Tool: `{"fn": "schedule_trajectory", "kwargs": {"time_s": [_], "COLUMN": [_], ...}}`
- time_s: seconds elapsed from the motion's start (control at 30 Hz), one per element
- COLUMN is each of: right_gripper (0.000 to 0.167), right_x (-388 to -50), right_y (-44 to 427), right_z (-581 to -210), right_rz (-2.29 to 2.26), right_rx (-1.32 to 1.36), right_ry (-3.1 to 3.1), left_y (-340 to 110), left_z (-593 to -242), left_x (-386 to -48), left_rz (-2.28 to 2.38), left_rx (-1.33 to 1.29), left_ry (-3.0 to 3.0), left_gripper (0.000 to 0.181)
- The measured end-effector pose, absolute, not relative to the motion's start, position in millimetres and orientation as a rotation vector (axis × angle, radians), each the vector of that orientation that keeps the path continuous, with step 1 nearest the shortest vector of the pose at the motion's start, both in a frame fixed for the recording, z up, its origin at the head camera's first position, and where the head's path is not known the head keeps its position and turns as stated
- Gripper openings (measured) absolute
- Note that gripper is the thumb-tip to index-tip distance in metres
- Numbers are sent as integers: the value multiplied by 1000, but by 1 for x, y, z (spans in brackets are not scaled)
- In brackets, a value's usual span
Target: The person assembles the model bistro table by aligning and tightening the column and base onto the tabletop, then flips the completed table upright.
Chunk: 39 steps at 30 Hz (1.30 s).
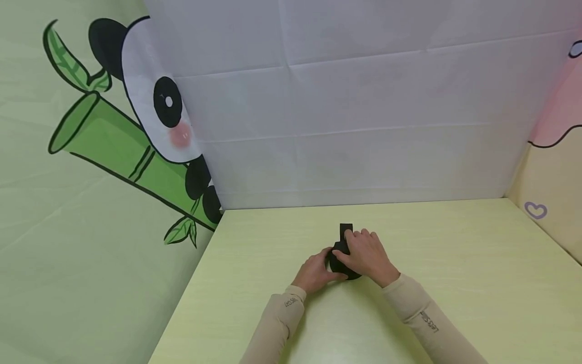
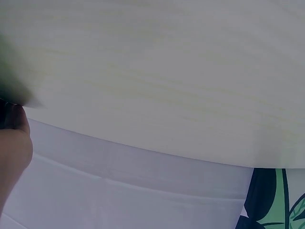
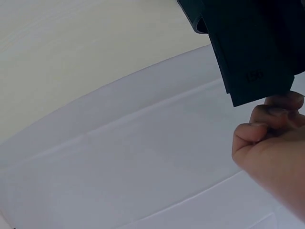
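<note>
A black rolled band stands on the table between both hands in the head view. From it a flat black strip sticks out toward the back. My left hand holds the rounded part from the left, its thumb and fingers curved around the side. My right hand grips the band from above right, fingers curled and thumb across it. In the right wrist view, the strip carries faint printed digits near its end, beside the curled fingers. At the left wrist view's edge only part of a hand shows.
The pale yellow table reaches back to a white cloth wall. A green wall with a panda and bamboo drawing is at the left. A pink and cream wall stands at the right.
</note>
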State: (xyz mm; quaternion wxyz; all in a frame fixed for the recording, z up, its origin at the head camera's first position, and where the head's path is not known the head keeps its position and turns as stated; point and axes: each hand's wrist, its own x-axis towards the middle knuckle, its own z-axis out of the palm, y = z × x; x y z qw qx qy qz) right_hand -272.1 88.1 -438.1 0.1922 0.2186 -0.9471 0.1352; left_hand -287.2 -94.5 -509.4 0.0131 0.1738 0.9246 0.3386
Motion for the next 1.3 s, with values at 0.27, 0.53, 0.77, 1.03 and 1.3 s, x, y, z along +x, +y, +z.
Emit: {"fn": "schedule_trajectory", "kwargs": {"time_s": [0.27,0.53,0.77,1.03,1.3], "right_gripper": [42,43,41,34,31], "right_x": [-269,-268,-264,-263,-260], "right_y": [93,93,91,87,85], "right_z": [-436,-437,-437,-438,-437], "right_rz": [414,438,401,395,396], "right_rx": [597,593,584,557,559], "right_ry": [-2696,-2719,-2702,-2685,-2668], "left_y": [-95,-95,-94,-94,-94], "left_z": [-510,-509,-508,-507,-509], "left_x": [-288,-287,-286,-286,-288], "left_rz": [1057,1076,1078,1074,1049], "left_rx": [533,545,547,542,529], "left_ry": [2877,2869,2868,2869,2882], "left_gripper": [88,87,85,84,85]}}
